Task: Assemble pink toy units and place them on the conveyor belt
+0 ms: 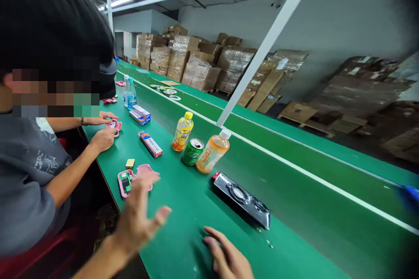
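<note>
Where the left hand (135, 223) is: in front of the opened pink case, blurred, its fingertips overlapping the loose pink cover (148, 171) in view; whether they touch it, I cannot tell.
Left fingers: well extended, thumb spread to the side, with nothing seen in their grasp.
Right hand (231, 258): at the lower edge, partly cut off, near the dark glossy device (242, 199) but apart from it.
Right fingers: loosely curled, forefinger and thumb slightly apart; the others are hidden, so I cannot tell whether they hold anything.
Pink case (120, 184): on the green tabletop (176, 196) near its edge, circuit board (126, 178) exposed, cover just beside it.
Gold block (130, 164): just behind the case.
Drinks: yellow-capped bottle (182, 132), green can (193, 152) and white-capped orange bottle (212, 152), close together behind the device.
Long box (150, 144): lying between the gold block and the yellow-capped bottle.
Co-worker (29, 183): seated at left, both hands at another pink case (117, 127).
</note>
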{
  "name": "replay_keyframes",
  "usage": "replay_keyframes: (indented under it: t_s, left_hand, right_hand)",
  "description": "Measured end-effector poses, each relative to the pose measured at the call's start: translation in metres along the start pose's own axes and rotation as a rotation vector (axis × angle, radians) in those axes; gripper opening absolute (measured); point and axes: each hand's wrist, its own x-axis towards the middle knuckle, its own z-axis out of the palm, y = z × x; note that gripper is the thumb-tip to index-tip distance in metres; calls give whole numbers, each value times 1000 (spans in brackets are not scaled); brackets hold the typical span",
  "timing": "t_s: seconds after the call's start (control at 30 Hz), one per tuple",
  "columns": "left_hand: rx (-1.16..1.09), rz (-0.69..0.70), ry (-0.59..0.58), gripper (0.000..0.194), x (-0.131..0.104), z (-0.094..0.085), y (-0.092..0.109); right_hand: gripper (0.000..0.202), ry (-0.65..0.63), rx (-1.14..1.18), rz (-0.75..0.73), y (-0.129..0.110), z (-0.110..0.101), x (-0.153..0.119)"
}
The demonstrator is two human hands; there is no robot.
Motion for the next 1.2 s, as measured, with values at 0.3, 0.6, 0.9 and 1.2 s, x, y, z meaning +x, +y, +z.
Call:
replay_keyframes:
  t_s: [0.3, 0.6, 0.9, 1.2]
  left_hand:
    - [466, -86, -158, 60, -20, -51, -75]
    - [192, -48, -365, 39, -65, -2, -7]
    - [-245, -97, -760, 16, -12, 31, -6]
    - [-761, -448, -784, 38, -23, 42, -7]
  right_hand:
    - [49, -271, 199, 126, -110, 125, 81]
    - [59, -144, 228, 399, -53, -2, -35]
    - [31, 317, -257, -5, -64, -2, -50]
    - [13, -94, -565, -372, -82, 32, 1]
